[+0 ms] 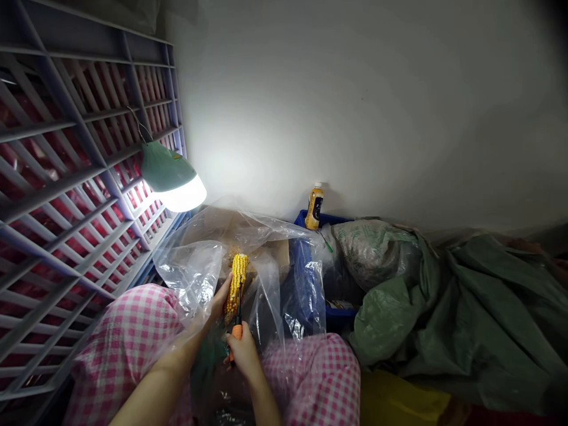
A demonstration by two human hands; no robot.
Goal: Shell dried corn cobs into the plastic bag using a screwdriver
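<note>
An ear of yellow corn stands nearly upright in my left hand, whose fingers close around its left side. My right hand grips the orange handle of a screwdriver. Its dark shaft points up along the face of the ear, with the tip against or very near the kernels. Below and around both hands spreads a clear plastic bag lining a cardboard box. Loose kernels seem to lie inside it, blurred by the plastic.
A lit lamp hangs on the slatted crate wall at the left. To the right, a blue crate holds a juice bottle, a small green-handled tool and a filled bag. Dark green cloth lies beyond.
</note>
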